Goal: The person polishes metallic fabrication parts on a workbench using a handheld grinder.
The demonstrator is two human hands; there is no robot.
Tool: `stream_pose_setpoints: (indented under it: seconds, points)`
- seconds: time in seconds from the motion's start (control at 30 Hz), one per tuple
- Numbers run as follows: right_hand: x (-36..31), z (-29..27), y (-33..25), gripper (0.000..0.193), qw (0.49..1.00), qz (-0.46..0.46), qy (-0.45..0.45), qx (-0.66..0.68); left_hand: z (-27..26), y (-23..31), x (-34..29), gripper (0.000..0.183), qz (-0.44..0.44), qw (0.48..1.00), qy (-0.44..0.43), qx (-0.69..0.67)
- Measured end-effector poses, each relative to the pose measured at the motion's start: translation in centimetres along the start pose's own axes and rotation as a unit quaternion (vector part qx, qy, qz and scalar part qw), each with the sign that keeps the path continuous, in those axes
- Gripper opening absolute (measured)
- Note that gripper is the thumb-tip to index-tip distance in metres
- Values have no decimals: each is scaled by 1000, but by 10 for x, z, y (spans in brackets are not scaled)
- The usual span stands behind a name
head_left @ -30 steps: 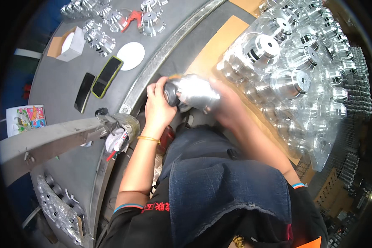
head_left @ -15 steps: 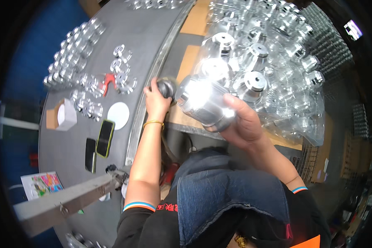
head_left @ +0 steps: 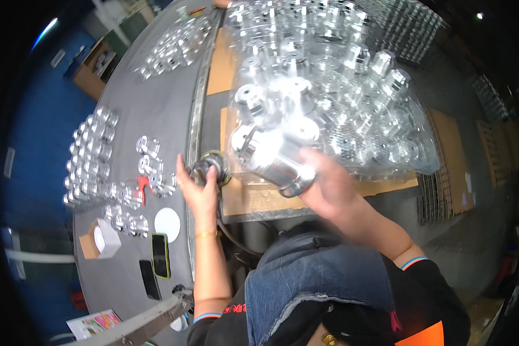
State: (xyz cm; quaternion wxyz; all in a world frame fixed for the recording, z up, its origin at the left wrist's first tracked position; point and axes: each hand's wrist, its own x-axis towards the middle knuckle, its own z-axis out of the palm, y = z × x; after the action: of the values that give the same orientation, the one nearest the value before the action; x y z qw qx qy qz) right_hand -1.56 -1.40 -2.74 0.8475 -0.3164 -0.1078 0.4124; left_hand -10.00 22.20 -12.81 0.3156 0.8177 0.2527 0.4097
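My right hand (head_left: 333,187), blurred by motion, grips a shiny silver metal cup-shaped part (head_left: 279,164). The part is tilted, and my fingers are round its lower right end. Glare whitens much of its surface. My left hand (head_left: 199,199) is at the metal table edge with its index finger and thumb spread apart. Right by those fingers is a dark round device (head_left: 209,166); my thumb overlaps it, and I cannot tell whether it touches. Beyond the held part, many similar silver parts (head_left: 251,98) stand in clear plastic trays (head_left: 424,155).
On the grey table (head_left: 155,109) lie more silver parts (head_left: 92,153), a red tool (head_left: 143,187), a white disc (head_left: 167,225), a small white box (head_left: 101,239) and two phones (head_left: 161,256). Cardboard (head_left: 259,202) lies under the trays. A metal bar (head_left: 150,323) crosses the lower left.
The view has shifted, so the table and trays appear elsewhere in the picture. My left fingers have spread from around the dark round device. My right hand still holds the silver part.
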Motion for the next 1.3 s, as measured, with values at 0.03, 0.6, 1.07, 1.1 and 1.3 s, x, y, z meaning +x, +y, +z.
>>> stream_pose_setpoints:
  seconds: [0.03,0.6,1.07,1.1,1.3]
  points:
    - [-1,-6,5,38,1000,-24,15,-10,-7,27,2,76,-42,982,-45,-178]
    - [-89,-112,-65,26,949,-222,90,-203,107,209,14,68,234,902,-330,-153]
    - [-170,-208,-118,27,915,-288,250,-130,249,329,37,68,398,781,-471,97]
    - [-174,-210,-121,27,913,-286,260,-131,272,340,42,69,392,794,-456,86]
    - [-199,-225,-133,26,894,-307,304,-122,403,360,45,81,302,852,-420,81]
